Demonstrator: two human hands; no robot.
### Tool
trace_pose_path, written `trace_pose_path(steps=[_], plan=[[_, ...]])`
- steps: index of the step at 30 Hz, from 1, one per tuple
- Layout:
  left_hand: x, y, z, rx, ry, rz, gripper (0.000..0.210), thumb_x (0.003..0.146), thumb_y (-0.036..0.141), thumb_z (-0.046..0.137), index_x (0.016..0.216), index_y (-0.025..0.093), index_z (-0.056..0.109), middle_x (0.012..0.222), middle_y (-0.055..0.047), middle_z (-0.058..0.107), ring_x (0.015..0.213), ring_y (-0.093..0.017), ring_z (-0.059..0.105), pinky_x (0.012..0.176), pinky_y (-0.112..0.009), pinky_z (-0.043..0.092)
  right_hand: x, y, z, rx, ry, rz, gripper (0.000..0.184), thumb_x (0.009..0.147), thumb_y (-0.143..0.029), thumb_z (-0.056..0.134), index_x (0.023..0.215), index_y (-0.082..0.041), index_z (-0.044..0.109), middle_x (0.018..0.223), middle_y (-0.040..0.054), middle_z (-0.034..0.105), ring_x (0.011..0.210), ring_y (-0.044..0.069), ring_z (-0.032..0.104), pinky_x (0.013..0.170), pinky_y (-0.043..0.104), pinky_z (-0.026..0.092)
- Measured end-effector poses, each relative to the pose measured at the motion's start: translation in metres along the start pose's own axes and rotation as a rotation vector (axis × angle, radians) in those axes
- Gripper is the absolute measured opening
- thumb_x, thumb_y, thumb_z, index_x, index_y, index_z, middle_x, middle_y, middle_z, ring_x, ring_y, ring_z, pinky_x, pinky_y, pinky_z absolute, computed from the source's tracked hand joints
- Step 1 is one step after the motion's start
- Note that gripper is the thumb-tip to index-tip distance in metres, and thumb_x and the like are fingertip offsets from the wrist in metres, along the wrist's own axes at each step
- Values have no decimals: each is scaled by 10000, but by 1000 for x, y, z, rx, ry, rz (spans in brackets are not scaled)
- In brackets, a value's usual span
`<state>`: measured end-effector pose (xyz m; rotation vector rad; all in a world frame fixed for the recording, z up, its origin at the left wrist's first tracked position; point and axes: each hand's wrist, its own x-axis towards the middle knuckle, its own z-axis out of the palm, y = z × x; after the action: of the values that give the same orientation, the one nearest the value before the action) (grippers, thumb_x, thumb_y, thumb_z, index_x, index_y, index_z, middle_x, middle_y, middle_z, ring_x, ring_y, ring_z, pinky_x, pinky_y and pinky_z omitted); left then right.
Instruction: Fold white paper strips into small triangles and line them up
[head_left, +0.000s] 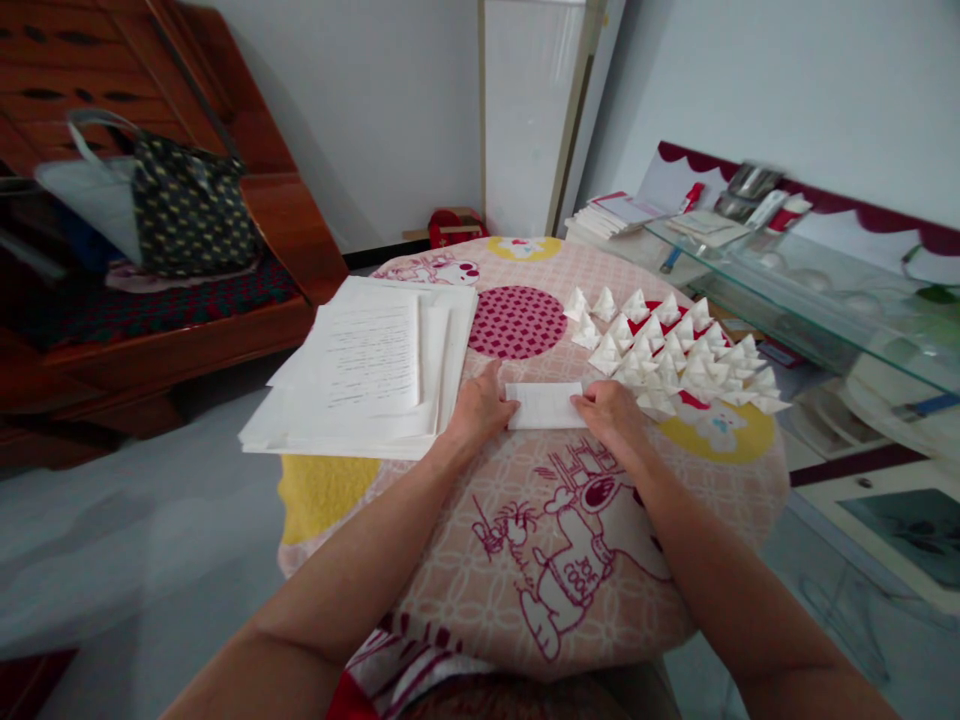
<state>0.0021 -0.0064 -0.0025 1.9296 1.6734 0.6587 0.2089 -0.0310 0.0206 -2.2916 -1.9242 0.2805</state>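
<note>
A small white folded sheet of paper [546, 406] lies on the cloth-covered table, its long side running left to right. Its left end is under the thumb of my left hand [481, 406], which grips it with the index finger pointing away from me. At the right end, my right hand [611, 412] pinches the paper between thumb and curled fingers. Just left of my left hand rests a stack of white sheets [360, 350], the top one bearing printed lines. Several folded white paper boats [667, 355] stand in rows beyond my right hand.
A patterned pink tablecloth [480, 560] covers the round table. To the right stands a glass-topped shelf [825, 300] holding papers and metal bowls. A wooden bench [277, 230] with a dark patterned bag [191, 205] is at the left.
</note>
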Motion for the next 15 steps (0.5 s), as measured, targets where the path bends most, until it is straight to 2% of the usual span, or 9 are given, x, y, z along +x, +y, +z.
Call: trace_pose_path(steps=[10, 15], plan=[[-3, 8, -7, 13, -69, -40, 785, 786, 133, 731, 1511, 59, 436, 823, -65, 747, 944, -238, 716, 940, -363, 538, 3, 4, 2, 60, -45, 41, 263, 918, -348, 630, 898, -148, 799, 850, 89, 761, 789, 197, 654, 651, 285, 367], [-2, 5, -5, 4, -59, -48, 801, 799, 148, 739, 1527, 65, 415, 817, -59, 745, 932, -235, 716, 956, -376, 537, 2, 3, 1, 58, -49, 51, 261, 917, -339, 631, 897, -146, 805, 850, 92, 760, 804, 204, 657, 659, 285, 377]])
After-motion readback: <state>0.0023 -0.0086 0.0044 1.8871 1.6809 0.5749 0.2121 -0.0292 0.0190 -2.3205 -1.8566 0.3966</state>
